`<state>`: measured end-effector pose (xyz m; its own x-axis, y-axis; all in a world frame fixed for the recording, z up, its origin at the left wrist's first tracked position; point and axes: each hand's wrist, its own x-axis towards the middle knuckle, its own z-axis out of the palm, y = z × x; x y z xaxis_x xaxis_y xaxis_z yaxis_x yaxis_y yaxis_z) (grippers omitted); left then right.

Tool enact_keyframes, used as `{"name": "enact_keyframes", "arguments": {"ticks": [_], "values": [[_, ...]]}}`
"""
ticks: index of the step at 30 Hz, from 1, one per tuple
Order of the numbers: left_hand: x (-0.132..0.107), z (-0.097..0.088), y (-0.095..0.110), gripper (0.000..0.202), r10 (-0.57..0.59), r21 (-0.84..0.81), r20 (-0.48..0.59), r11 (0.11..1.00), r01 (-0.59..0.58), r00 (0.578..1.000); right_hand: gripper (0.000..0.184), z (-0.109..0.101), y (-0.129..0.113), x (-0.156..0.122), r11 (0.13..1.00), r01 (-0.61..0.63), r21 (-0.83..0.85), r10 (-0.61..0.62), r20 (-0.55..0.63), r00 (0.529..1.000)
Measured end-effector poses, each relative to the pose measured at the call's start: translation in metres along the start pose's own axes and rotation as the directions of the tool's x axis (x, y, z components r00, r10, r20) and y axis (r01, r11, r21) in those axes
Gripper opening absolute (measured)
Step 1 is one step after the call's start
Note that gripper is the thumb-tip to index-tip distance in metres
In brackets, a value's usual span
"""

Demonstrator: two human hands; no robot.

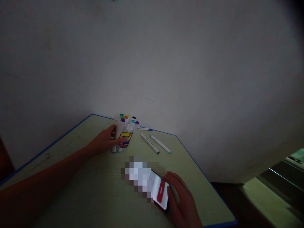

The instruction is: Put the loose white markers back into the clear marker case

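Note:
My left hand (pixel 104 139) wraps around the side of a bundle of markers (pixel 123 136), which stands upright in a label-wrapped pack with coloured caps on top. Two loose white markers (pixel 149 143) (pixel 160 144) lie side by side to the right of the pack, and a third marker (pixel 143 129) lies along the far edge. Near the table's front, my right hand (pixel 181 198) grips the edge of a phone (pixel 159 190). The phone's lit screen shows white and red, and part of the picture is pixelated.
The pale green table (pixel 64 142) has a blue edge and comes to a corner against a grey wall (pixel 152 63). Beyond the table's right edge lies a dark drop, with a lighter green surface (pixel 268 199) at lower right.

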<state>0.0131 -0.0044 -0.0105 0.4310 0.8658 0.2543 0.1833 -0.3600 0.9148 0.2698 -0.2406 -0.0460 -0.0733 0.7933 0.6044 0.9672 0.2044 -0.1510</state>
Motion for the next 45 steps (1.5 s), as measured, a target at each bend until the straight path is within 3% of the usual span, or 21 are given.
{"name": "enact_keyframes", "arguments": {"ticks": [18, 28, 40, 45], "values": [[-0.002, 0.0, 0.006, 0.062, -0.011, 0.005, 0.007, 1.0, 0.011, 1.0, 0.03, 0.003, -0.01, 0.005, 0.991, -0.102, 0.084, 0.102, 0.006, 0.995], [0.0, -0.001, -0.002, 0.061, 0.018, 0.0, -0.008, 1.0, -0.018, 1.0, 0.033, 0.001, -0.016, 0.012, 0.997, -0.049, 0.061, 0.049, -0.003, 0.999], [0.0, 0.0, -0.002, 0.059, 0.012, 0.007, -0.026, 1.0, -0.012, 1.0, 0.032, 0.008, -0.01, 0.008, 0.999, -0.019, -0.033, 0.023, 0.112, 0.993], [0.001, 0.0, -0.005, 0.058, 0.009, 0.004, 0.002, 1.0, -0.009, 1.0, 0.031, 0.006, -0.015, 0.012, 1.0, 0.008, 0.002, -0.008, 0.084, 0.996]]}}
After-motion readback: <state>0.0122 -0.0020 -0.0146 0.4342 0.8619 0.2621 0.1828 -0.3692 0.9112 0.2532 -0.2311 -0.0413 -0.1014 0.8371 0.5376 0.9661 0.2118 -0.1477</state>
